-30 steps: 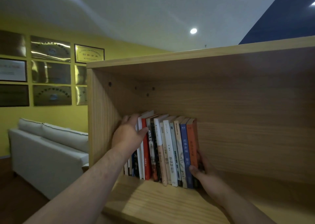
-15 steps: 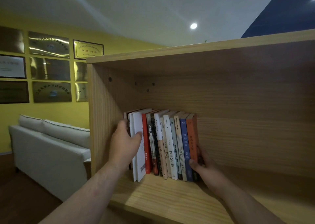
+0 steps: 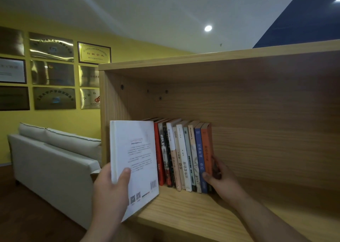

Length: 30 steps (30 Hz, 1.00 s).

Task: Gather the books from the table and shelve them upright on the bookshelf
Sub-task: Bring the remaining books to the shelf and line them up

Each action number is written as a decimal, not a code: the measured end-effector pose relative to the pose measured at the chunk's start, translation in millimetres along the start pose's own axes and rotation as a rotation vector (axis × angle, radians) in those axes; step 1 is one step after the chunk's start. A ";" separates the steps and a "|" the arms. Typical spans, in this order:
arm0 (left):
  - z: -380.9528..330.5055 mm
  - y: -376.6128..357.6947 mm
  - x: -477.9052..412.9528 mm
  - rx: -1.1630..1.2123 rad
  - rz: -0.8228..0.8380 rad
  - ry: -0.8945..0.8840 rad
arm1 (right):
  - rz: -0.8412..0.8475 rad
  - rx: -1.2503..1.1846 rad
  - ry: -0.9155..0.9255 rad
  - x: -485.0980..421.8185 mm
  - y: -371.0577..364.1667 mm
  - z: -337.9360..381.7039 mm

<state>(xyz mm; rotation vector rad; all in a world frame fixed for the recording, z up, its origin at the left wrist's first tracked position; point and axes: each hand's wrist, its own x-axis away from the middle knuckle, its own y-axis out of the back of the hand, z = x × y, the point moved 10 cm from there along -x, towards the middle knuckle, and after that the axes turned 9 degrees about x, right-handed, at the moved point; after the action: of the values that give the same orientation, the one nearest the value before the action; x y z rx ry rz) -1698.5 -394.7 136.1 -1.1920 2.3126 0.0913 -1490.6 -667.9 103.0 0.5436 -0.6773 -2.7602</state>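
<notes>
A wooden bookshelf (image 3: 257,131) fills the right of the view. Several books (image 3: 181,155) stand upright in a row near its left wall. My left hand (image 3: 110,192) grips a white book (image 3: 135,160) by its lower spine edge, thumb on the back cover. That book is upright and out in front of the shelf's left end, its bottom corner over the front edge. My right hand (image 3: 221,180) holds the right end of the row, thumb on the blue spine and fingers behind the orange book (image 3: 207,147).
The shelf board (image 3: 193,214) has free room to the right of the row. A white sofa (image 3: 51,160) stands left of the bookshelf against a yellow wall with framed plaques (image 3: 51,72). Dark floor lies below.
My left hand has drawn the white book out of the left end of the row toward me and turned its back cover into view. My right hand stays at the row's right end.
</notes>
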 end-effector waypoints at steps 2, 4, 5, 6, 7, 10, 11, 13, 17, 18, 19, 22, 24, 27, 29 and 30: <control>-4.6 4.5 10.5 0.109 0.002 0.048 | -0.004 -0.001 0.017 12.4 2.2 12.5; -5.5 -6.4 20.4 0.273 0.035 0.149 | -0.107 -0.007 0.071 25.1 17.1 30.6; -4.8 -17.8 24.5 0.359 0.075 0.220 | -0.160 -0.022 0.093 33.1 25.6 42.4; -4.6 -32.4 28.3 0.425 0.129 0.289 | -0.179 -0.073 0.113 41.3 31.7 52.6; -4.3 -48.6 32.5 0.469 0.193 0.353 | -0.136 -0.168 0.111 47.8 31.4 58.9; -4.7 -101.4 49.0 0.546 0.378 0.495 | 0.125 -0.459 -0.012 60.3 14.9 57.9; -9.1 -118.2 55.7 0.577 0.432 0.520 | 0.139 -0.527 -0.057 61.7 17.2 52.6; -12.8 -145.3 63.6 0.586 0.531 0.532 | 0.063 -0.584 -0.109 61.1 35.1 39.9; 2.9 -160.1 49.5 -0.028 0.722 0.094 | -0.152 -0.589 -0.135 67.6 86.4 13.8; 15.8 -156.0 40.6 -0.314 0.709 -0.062 | -0.231 -0.570 -0.131 71.0 102.0 9.7; 26.5 -152.1 33.9 -0.522 0.685 -0.167 | -0.313 -0.526 -0.125 74.4 117.5 6.0; 53.0 -155.3 27.4 -0.669 0.738 -0.169 | -0.464 -0.337 -0.088 79.5 138.7 6.2; 60.7 -158.1 26.2 -0.687 0.746 -0.160 | -0.491 -0.167 -0.052 72.8 131.4 13.0; 59.3 -155.1 24.1 -0.656 0.714 -0.146 | -0.444 0.006 -0.039 53.5 100.0 17.3; 58.1 -152.5 21.5 -0.629 0.691 -0.147 | -0.424 0.080 -0.019 41.4 83.4 21.4; 57.7 -152.1 20.8 -0.626 0.685 -0.152 | -0.421 0.096 -0.009 36.6 77.4 23.1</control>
<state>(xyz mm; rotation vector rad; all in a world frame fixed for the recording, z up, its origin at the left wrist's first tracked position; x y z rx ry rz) -1565.9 -485.6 103.5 -0.5399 2.5189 1.1703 -1521.6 -737.3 148.8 0.7730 -0.7768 -3.1287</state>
